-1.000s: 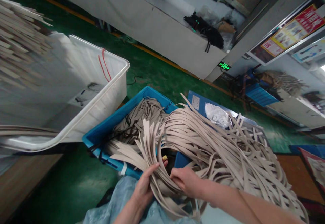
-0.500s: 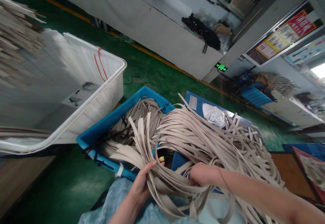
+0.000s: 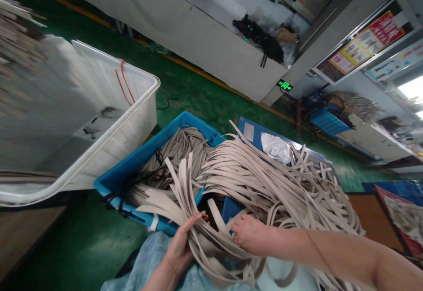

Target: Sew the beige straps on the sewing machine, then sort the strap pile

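Note:
My left hand [image 3: 185,237] is closed around a bundle of flat beige strips [image 3: 185,194], its thumb lying across them. The bundle's loose ends fan out up and to the left, and its other part loops down over my lap. A small bit of yellow shows by the left fingertips; what it is I cannot make out. My right hand [image 3: 247,234] is closed on a single beige strip [image 3: 216,215], whose free end points up toward the bundle. Right beside it lies a large heap of similar strips [image 3: 257,167]. The right fingertips are partly hidden.
A blue crate [image 3: 115,167] holding more strips stands ahead on the left. Beyond it is a large white bin [image 3: 132,119] with red cord on its rim. Crumpled clear plastic [image 3: 276,148] lies behind the heap. The floor [image 3: 185,88] is green.
My right hand has moved left, out from among the strips and closer to the left hand, bringing up one strip end. The left hand keeps its hold on the bundle.

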The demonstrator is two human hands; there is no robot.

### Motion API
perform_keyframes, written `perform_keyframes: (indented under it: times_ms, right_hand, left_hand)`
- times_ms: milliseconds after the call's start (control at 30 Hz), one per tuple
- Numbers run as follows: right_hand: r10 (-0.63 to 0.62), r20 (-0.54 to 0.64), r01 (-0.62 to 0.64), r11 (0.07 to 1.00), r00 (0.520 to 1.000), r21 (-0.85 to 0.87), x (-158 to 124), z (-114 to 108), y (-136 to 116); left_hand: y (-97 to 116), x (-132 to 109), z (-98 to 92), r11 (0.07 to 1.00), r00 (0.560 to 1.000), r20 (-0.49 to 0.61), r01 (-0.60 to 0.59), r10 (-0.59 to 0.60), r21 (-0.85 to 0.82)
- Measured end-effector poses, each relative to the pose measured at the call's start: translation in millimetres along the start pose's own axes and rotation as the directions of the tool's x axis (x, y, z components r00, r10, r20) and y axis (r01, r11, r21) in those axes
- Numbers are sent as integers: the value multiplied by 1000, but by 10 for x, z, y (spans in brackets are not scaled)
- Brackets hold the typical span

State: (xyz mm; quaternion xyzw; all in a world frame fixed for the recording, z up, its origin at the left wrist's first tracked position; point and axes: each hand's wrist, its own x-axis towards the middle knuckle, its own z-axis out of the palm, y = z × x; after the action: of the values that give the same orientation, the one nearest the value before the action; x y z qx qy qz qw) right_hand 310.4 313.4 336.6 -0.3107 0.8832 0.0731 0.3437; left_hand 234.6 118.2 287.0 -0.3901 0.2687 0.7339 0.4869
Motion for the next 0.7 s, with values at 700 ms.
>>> perform_keyframes:
  times_ms: [700]
  right_hand:
    - [545, -71, -359, 640, 836, 679, -57, -409, 923]
  left_hand:
    - [63, -104, 148, 979, 997, 45, -64, 56, 195]
